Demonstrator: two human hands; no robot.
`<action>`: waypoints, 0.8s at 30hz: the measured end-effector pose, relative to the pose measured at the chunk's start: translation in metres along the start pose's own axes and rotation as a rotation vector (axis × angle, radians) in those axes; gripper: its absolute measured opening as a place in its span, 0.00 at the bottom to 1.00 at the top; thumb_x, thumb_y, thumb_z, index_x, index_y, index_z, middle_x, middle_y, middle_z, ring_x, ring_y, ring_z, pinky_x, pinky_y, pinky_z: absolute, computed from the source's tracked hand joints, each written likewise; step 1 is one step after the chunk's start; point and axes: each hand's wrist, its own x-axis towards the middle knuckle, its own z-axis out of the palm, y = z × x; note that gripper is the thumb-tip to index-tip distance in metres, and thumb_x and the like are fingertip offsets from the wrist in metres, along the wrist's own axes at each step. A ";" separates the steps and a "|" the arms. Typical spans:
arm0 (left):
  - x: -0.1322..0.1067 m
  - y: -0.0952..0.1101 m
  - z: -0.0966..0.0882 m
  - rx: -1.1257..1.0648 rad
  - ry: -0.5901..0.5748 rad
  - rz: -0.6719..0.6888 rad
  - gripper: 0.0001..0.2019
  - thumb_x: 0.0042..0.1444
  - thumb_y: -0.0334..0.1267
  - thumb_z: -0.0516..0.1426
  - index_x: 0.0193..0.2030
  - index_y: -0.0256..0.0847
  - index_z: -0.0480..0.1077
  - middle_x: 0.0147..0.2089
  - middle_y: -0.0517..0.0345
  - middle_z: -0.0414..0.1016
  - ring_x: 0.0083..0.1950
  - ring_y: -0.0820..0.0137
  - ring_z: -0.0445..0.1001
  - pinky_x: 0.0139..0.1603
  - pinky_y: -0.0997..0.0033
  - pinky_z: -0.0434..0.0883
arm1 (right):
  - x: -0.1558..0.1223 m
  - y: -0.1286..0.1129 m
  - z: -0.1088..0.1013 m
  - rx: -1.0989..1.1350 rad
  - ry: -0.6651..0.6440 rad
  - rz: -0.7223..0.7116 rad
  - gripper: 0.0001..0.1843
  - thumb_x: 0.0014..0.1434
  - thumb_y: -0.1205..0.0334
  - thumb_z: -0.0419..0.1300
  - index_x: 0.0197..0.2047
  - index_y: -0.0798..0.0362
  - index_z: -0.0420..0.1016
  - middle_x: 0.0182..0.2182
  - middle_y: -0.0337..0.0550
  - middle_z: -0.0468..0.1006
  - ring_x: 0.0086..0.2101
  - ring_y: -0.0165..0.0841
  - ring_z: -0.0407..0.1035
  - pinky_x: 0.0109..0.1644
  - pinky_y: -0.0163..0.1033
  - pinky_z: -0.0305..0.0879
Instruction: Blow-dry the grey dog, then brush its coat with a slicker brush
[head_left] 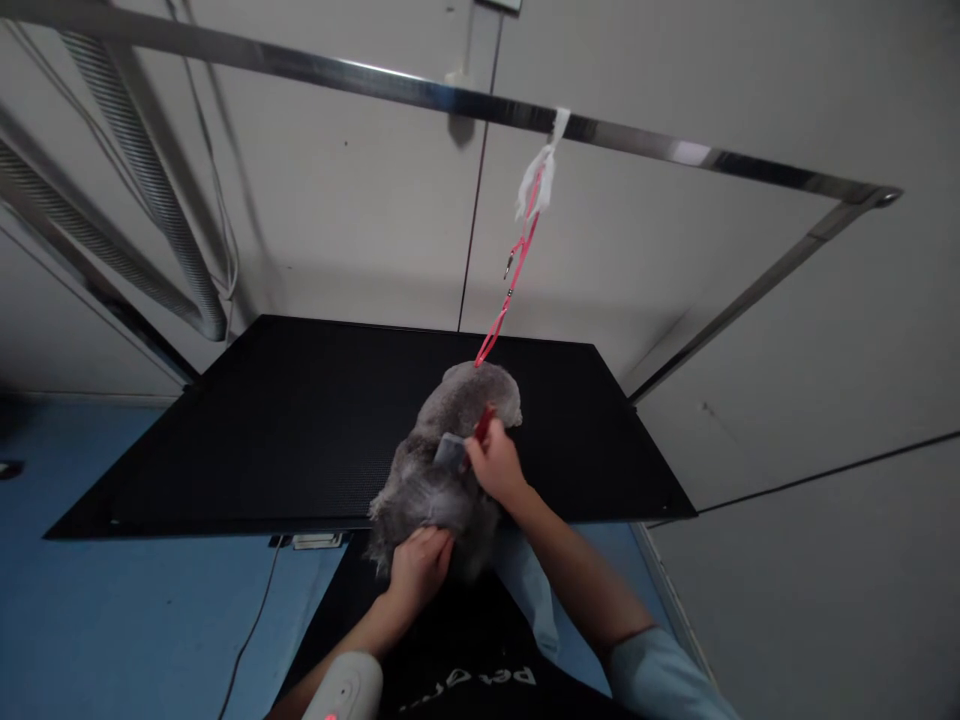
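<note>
A grey dog [442, 425] is on the black grooming table [300, 420], its head end away from me and its rump near my apron. My right hand [495, 462] grips a slicker brush [452, 452] with a red handle; the pale brush head lies against the fur of the back. At the rump, my left hand [422, 563] is closed with its fingers curled in the fur. Whether it has hold of the tail there is hidden. A pink leash [506, 305] runs up from the dog's neck end.
Above the table spans a metal bar [420, 88], with the leash tied to it by white cloth [537, 182]. Grey corrugated hoses [142, 150] hang at the left against the wall. A cable [255, 620] trails over the blue floor [150, 620].
</note>
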 end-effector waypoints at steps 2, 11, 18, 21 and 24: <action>0.000 0.000 -0.001 -0.002 0.007 0.004 0.12 0.59 0.31 0.51 0.26 0.41 0.69 0.25 0.59 0.71 0.29 0.71 0.70 0.31 0.74 0.63 | -0.002 0.000 0.001 -0.016 -0.152 0.003 0.07 0.54 0.59 0.57 0.35 0.51 0.64 0.24 0.37 0.72 0.25 0.30 0.67 0.29 0.34 0.59; -0.002 -0.003 -0.002 -0.020 -0.008 -0.007 0.13 0.60 0.32 0.51 0.25 0.40 0.68 0.25 0.57 0.70 0.29 0.71 0.69 0.30 0.75 0.62 | 0.001 0.007 0.005 0.064 -0.098 0.069 0.08 0.53 0.58 0.58 0.36 0.50 0.65 0.25 0.35 0.72 0.26 0.31 0.67 0.31 0.35 0.62; -0.001 -0.004 -0.004 -0.057 0.002 0.003 0.14 0.60 0.32 0.50 0.24 0.40 0.68 0.24 0.59 0.69 0.28 0.72 0.69 0.30 0.75 0.63 | 0.005 0.019 0.010 0.213 0.073 0.092 0.11 0.53 0.58 0.58 0.39 0.52 0.65 0.26 0.36 0.72 0.27 0.30 0.68 0.33 0.35 0.63; -0.004 -0.004 -0.007 -0.084 -0.021 -0.008 0.14 0.61 0.33 0.49 0.25 0.40 0.69 0.24 0.58 0.69 0.29 0.72 0.69 0.31 0.75 0.64 | 0.010 0.029 0.015 0.365 -0.067 0.192 0.09 0.48 0.59 0.60 0.32 0.53 0.66 0.21 0.32 0.69 0.23 0.29 0.66 0.29 0.34 0.63; 0.006 -0.015 -0.025 -0.154 0.023 0.031 0.09 0.61 0.35 0.51 0.37 0.40 0.73 0.29 0.57 0.73 0.32 0.71 0.72 0.34 0.75 0.68 | 0.018 0.040 0.012 0.449 0.083 0.274 0.09 0.52 0.56 0.56 0.33 0.52 0.65 0.21 0.33 0.69 0.25 0.30 0.67 0.30 0.34 0.64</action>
